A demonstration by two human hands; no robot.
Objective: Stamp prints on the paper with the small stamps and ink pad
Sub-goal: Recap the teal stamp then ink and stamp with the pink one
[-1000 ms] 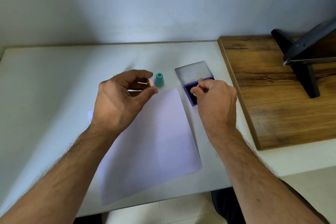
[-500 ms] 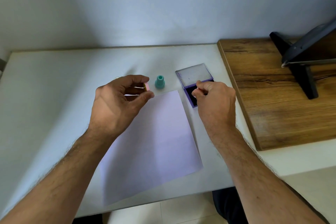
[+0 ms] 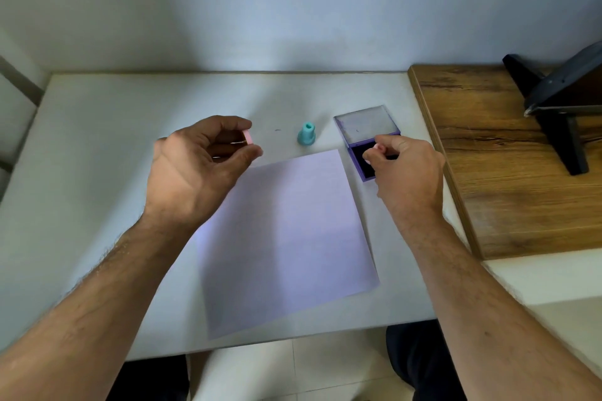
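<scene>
I see a teal stamp (image 3: 306, 133), a purple ink pad (image 3: 367, 140) with dark ink, pale lilac paper (image 3: 286, 238), a white surface (image 3: 97, 146), and a brown wood-grain board (image 3: 508, 172).

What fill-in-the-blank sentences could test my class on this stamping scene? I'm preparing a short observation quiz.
1. The small teal plastic stamp stands on the white table between the left hand and the ____.
2. The left hand pinches a small ____ cap.
3. The right hand presses a small stamp onto the dark pad of the open purple ink pad case, whose clear ____ is flipped back.
4. The pale lilac paper sheet bears ____ prints.

Missing words: ink pad; pink; lid; no
</scene>
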